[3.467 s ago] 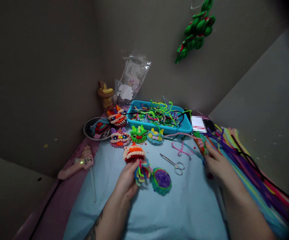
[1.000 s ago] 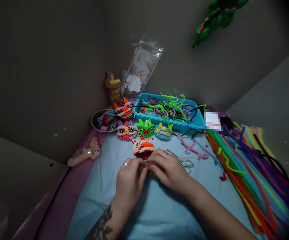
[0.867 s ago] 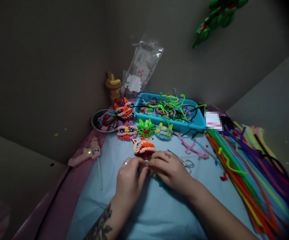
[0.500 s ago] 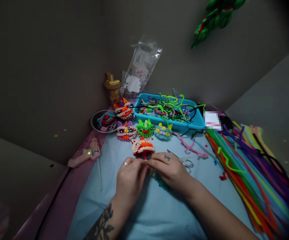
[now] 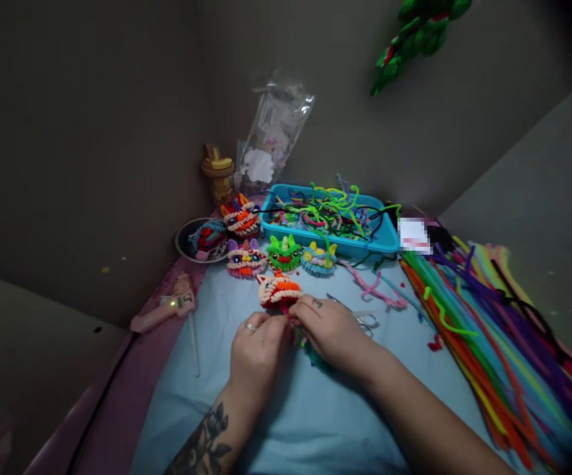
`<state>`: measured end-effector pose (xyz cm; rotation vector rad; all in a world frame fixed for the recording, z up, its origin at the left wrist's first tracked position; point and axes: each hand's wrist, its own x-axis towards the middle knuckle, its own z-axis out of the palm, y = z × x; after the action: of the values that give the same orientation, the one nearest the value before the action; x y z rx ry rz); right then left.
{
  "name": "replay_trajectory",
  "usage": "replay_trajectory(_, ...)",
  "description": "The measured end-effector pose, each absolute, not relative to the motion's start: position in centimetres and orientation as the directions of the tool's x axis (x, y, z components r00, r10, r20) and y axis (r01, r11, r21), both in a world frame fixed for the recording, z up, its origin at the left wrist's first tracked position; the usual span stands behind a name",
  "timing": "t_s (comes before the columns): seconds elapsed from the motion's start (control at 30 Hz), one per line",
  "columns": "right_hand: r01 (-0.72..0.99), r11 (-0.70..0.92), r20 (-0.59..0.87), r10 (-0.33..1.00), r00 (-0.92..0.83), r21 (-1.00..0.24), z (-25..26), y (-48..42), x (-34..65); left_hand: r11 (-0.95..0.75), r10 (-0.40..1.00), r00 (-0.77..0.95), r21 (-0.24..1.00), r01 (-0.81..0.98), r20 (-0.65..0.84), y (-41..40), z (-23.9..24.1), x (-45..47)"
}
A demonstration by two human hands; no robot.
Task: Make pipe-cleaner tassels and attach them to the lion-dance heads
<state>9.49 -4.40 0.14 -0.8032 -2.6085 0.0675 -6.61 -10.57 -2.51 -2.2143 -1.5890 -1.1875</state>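
My left hand (image 5: 258,343), with a ring on one finger, and my right hand (image 5: 330,333) meet fingertip to fingertip above the blue cloth. Both are closed in a pinch on a pink pipe cleaner (image 5: 286,309), mostly covered by the fingers. Just beyond them sits an orange, white and red pipe-cleaner animal head (image 5: 280,290). Beneath my right hand a teal-green fuzzy piece (image 5: 318,358) is partly hidden. Scissors (image 5: 366,321) lie beside the right hand, their blades partly behind it.
Purple (image 5: 246,258), green (image 5: 284,254) and blue-yellow (image 5: 318,258) heads stand before a blue tray (image 5: 335,245) of pipe-cleaner scraps. A pink glue gun (image 5: 164,312) and a round bowl (image 5: 181,247) are left. Long pipe cleaners (image 5: 483,330) spread along the right.
The whole view has shifted slightly left. My hands stay pinched together at nearly the same spot, and the fingertips have moved a little.
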Motion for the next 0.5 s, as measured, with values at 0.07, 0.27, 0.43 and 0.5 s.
replay_trajectory(0.07, 0.491, 0.845, 0.370, 0.535, -0.759, -0.214, 0.44, -4.34, 9.71, -0.429, 0.716, 0.129, 0.287, 0.857, 0.686, -10.50, -2.45, -6.61)
replay_trajectory(0.27, 0.463, 0.848, 0.370, 0.530, -0.763, -0.259, 0.57, -4.18, 10.05, -0.412, 0.734, 0.109, 0.312, 0.856, 0.671, -10.48, -2.48, -6.76)
replay_trajectory(0.43, 0.494, 0.834, 0.358, 0.551, -0.754, -0.246, 0.57, -4.19, 9.88, -0.432, 0.723, 0.121, 0.309, 0.847, 0.681, -10.50, -2.81, -6.74)
replay_trajectory(0.5, 0.522, 0.819, 0.327, 0.573, -0.751, -0.237, 0.72, -4.25, 9.80, -0.417, 0.726, 0.113, 0.304, 0.856, 0.678, -10.48, -2.84, -6.67)
